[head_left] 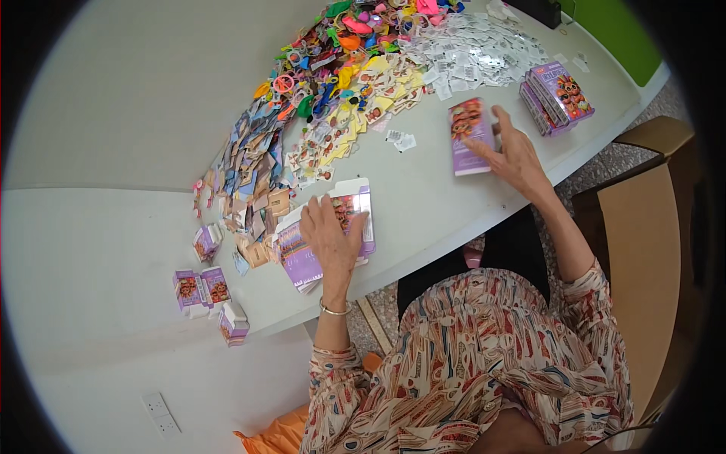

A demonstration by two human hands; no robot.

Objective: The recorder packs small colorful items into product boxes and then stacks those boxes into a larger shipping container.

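Note:
My left hand (330,236) lies with spread fingers on a pile of flattened purple-and-white cartons (302,266) near the table's front edge. A carton with a white flap and a printed picture shows beneath the fingers. Farther right, my right hand (522,157) is at a purple carton (470,136) with a printed picture. Its thumb lies across the carton's face and the other fingers are by its right edge, partly out of sight. This carton is slightly blurred. To the right of that hand, several filled-out purple boxes (558,97) stand leaning together.
Across the back of the table (408,216) spreads a heap of small colourful toys (325,76), white packets (484,57), yellow-and-white cards (344,132) and brownish-blue packets (253,166). Small purple boxes (203,291) sit at the left end. A brown chair (639,250) stands at the right.

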